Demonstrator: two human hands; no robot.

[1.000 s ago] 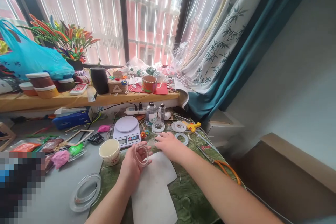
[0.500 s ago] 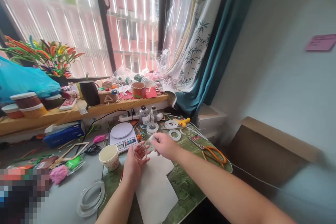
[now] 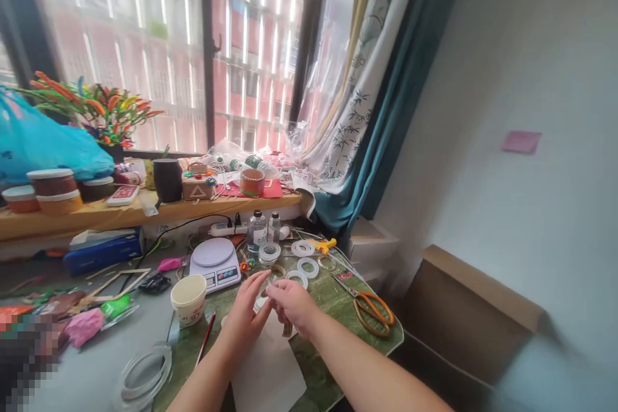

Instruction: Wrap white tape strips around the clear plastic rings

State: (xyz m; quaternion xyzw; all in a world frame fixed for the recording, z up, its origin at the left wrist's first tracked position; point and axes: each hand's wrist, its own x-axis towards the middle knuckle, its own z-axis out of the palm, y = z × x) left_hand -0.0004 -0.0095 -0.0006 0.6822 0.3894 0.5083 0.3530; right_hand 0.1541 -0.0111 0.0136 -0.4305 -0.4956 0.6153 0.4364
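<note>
My left hand (image 3: pixel 252 310) and my right hand (image 3: pixel 294 306) meet over white paper (image 3: pixel 270 367) on the green tabletop. The right hand is closed in a pinch; a small strip (image 3: pixel 287 329) hangs below its fingers. Between the fingertips sits something small and clear that I cannot make out fully. The left fingers are curved round that spot, closed toward the thumb. Beyond the hands lie a translucent ring (image 3: pixel 296 279) and another ring (image 3: pixel 308 268). A red pencil (image 3: pixel 206 337) lies left of my left wrist.
A white scale (image 3: pixel 215 262) and a paper cup (image 3: pixel 188 299) stand left of the hands. Orange-handled scissors (image 3: pixel 374 313) lie right, with a yellow glue gun (image 3: pixel 323 245) farther back. Bottles (image 3: pixel 257 230) stand behind. Large clear rings (image 3: pixel 145 376) lie at front left.
My hands have come together, and the clear ring on the left palm no longer shows there. A ring now lies beyond the hands. The view has shifted, showing the red pencil more fully.
</note>
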